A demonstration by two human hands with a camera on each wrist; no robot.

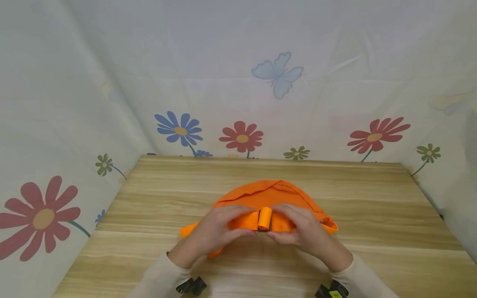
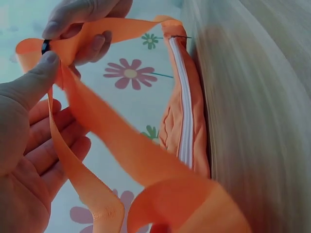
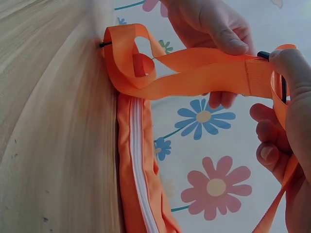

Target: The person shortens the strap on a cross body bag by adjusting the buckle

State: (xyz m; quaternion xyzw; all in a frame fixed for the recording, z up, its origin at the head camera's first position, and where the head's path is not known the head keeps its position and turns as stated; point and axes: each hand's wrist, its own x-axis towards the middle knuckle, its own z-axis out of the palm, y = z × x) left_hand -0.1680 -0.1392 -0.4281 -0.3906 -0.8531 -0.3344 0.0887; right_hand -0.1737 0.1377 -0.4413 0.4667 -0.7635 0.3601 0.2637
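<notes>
"What are the two hands on?"

"A flat orange woven strap (image 1: 265, 218), up in front of a half-round orange fabric bag (image 1: 257, 200). The left hand (image 1: 218, 229) pinches it from one side and the right hand (image 1: 309, 229) from the other, thumbs and fingers on both."

"And at the middle, between them?"

"A small black rectangular buckle (image 2: 45, 47), with a short loop of the strap standing at it. A thumb presses right beside it. The fingers cover much of it, so I can't tell exactly how the strap is threaded."

"Where's the bag itself?"

"Lying on the pale wood-grain table (image 1: 156, 194), just beyond the hands. Its long white zipper (image 2: 183, 104) shows in both wrist views."

"Anything behind?"

"A white cloth backdrop (image 1: 208, 49) printed with blue, red and green flowers, and a pale blue butterfly (image 1: 278, 75) above the table."
</notes>
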